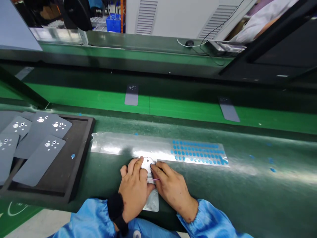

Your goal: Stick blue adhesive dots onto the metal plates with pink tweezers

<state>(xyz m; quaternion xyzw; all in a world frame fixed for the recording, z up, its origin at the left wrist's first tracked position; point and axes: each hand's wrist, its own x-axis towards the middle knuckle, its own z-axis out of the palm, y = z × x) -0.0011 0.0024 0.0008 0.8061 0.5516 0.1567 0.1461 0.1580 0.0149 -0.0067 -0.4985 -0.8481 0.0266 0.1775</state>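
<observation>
My left hand and my right hand meet over a silvery grey panel lying lengthwise on the green bench surface. The fingers of both hands press on its upper end, where a round white patch shows between them. A thin pink line appears beside my right fingers, but I cannot tell what it is. Farther ahead lies a clear backing sheet with rows of small blue round stickers, just beyond my fingertips. Part of the panel is hidden under my hands.
To the left, a dark foam-lined tray holds several overlapping grey panels with holes. Two more panels ride on the green conveyor belt ahead. A sleeve shows at top right, beyond a blue bin and a computer mouse.
</observation>
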